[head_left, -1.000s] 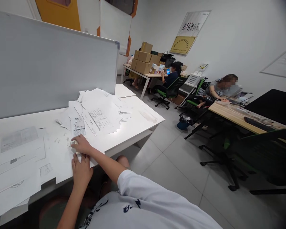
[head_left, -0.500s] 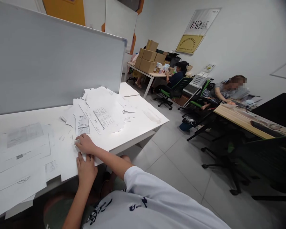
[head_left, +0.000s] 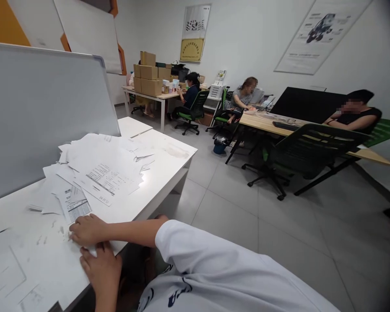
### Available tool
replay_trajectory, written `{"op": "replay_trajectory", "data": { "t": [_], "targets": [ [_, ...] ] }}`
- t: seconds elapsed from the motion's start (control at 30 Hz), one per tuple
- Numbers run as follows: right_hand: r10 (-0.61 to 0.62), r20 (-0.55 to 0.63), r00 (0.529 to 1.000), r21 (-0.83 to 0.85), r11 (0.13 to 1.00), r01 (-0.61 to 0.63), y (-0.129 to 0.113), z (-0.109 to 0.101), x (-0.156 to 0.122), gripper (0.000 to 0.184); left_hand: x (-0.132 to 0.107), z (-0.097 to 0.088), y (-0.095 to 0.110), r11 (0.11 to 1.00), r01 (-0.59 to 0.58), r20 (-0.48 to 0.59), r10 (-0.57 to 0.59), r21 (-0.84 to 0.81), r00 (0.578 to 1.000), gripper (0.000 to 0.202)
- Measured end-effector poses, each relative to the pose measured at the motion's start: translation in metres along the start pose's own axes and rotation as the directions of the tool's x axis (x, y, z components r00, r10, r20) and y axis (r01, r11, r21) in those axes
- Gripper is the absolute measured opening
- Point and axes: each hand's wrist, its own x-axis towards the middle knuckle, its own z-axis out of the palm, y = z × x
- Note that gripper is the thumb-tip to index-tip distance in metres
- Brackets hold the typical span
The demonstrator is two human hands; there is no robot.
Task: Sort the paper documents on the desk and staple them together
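My right hand (head_left: pixel 87 229) rests palm down on the white table, its fingers loosely bent and slightly apart. Small paper scraps (head_left: pixel 61 232) lie by its fingertips; I see nothing held in it. Just beyond it is a printed slip (head_left: pixel 76 206) with a dark table of text. My left hand (head_left: pixel 99 265) lies at the table's near edge, right below the other hand, with thumb and fingers apart and nothing visible in it. A large heap of torn and printed papers (head_left: pixel 100 167) spreads over the table past both hands.
A grey-white board (head_left: pixel 45 117) stands upright along the table's far side. Flat papers (head_left: pixel 6 273) lie at the lower left. Across the tiled floor (head_left: pixel 227 216) are office chairs (head_left: pixel 312 151), a wooden desk (head_left: pixel 256 123), several seated people, stacked cartons (head_left: pixel 147 73) and a blue bin (head_left: pixel 219 147).
The view has swung to the right, so the table and hands sit further left and another seated person shows. Both hands stay on the table close together.
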Motion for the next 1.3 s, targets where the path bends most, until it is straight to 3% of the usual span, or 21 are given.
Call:
{"op": "replay_trajectory", "data": {
  "t": [0.23,0.43,0.8,0.97,1.3],
  "targets": [
    [0.005,0.018,1.0,0.033,0.999,-0.005,-0.002,-0.01,-0.003,0.032,-0.004,-0.007,0.004,0.996,0.015,-0.033,-0.013,0.09,0.999,0.058],
    [0.008,0.055,0.998,0.019,1.0,-0.009,-0.004,-0.012,-0.006,0.032,-0.003,-0.008,0.005,0.998,0.019,-0.028,-0.017,0.066,0.999,0.061],
    [0.003,0.015,1.0,-0.02,1.0,-0.003,-0.003,-0.007,-0.005,0.03,0.0,-0.003,0.0,0.999,0.009,0.051,-0.007,-0.049,0.999,0.065],
    [0.028,0.078,0.997,-0.017,1.0,-0.026,-0.011,-0.014,-0.005,0.022,0.001,-0.007,0.002,0.999,0.005,0.068,-0.002,-0.054,0.998,0.072],
    [0.083,0.256,0.963,-0.029,0.997,-0.078,-0.028,-0.026,0.007,0.036,-0.011,-0.013,0.006,0.999,0.05,0.032,-0.05,0.011,0.998,0.069]
  ]
}}
